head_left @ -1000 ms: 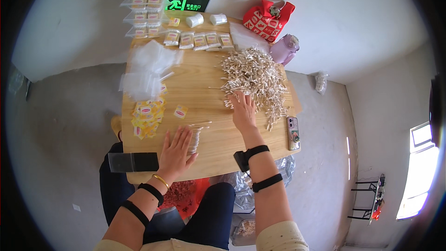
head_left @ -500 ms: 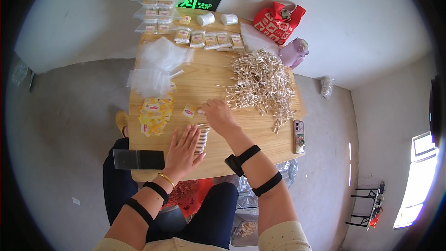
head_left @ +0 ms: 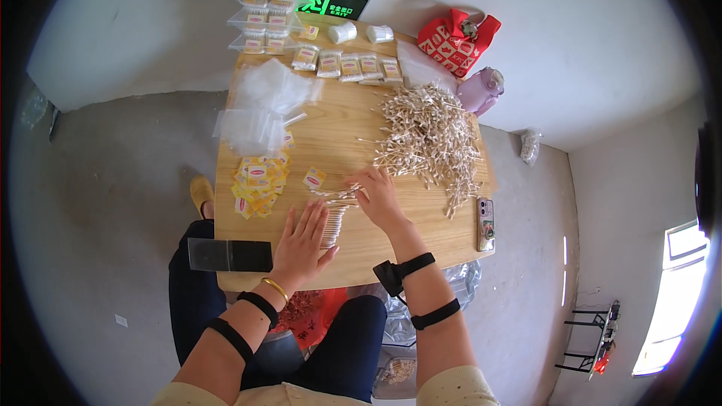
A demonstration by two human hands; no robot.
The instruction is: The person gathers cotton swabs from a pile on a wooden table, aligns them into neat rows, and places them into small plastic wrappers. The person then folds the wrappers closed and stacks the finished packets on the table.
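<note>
The left hand (head_left: 302,244) lies flat and spread, palm down, on the bench (head_left: 421,233) near its front edge, fingers apart and gripping nothing; its fingertips touch the small row of cotton swabs (head_left: 331,225) gathered side by side just in front of the person. The right hand (head_left: 380,197) rests just beyond and to the right of that row, fingers loosely curled over a few loose swabs (head_left: 337,194) that lie crosswise on the wood; whether it pinches any of them cannot be told. Both wrists carry black straps, and the left one also a thin gold bangle (head_left: 274,288).

Right of the right hand, toward the right edge of the bench, spreads the big heap of cotton swabs (head_left: 432,139). A phone (head_left: 486,223) lies face up at the front right corner. Left of the hands, a single yellow packet (head_left: 314,177) lies by itself, and past it a pile of yellow packets (head_left: 258,184) sits near the left edge. Beyond that pile, clear plastic bags (head_left: 263,101) are heaped toward the far left corner. Along the far edge stands a line of filled small bags (head_left: 347,66), with two white rolls (head_left: 361,32) behind them. A dark flat card (head_left: 229,255) overhangs the front left corner.
</note>
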